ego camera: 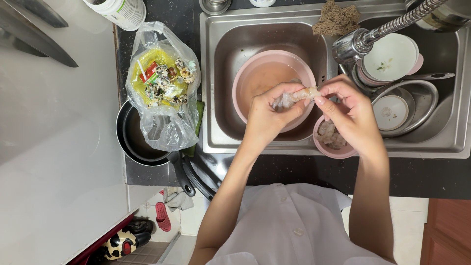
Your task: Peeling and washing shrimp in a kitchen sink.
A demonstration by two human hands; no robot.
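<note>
Hands (314,110) on shrimp (298,96), plastic bag (164,88) aside.

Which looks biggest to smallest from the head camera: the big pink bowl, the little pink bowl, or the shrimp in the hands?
1. Big pink bowl, clearly largest.
2. Little pink bowl, partly hidden by the right hand.
3. Shrimp, smallest, though the left hand covers part and it sits nearer the camera.

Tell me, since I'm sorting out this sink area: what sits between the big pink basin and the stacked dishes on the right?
In the head view, a small pink bowl of shrimp pieces, with the right hand above it.
</note>
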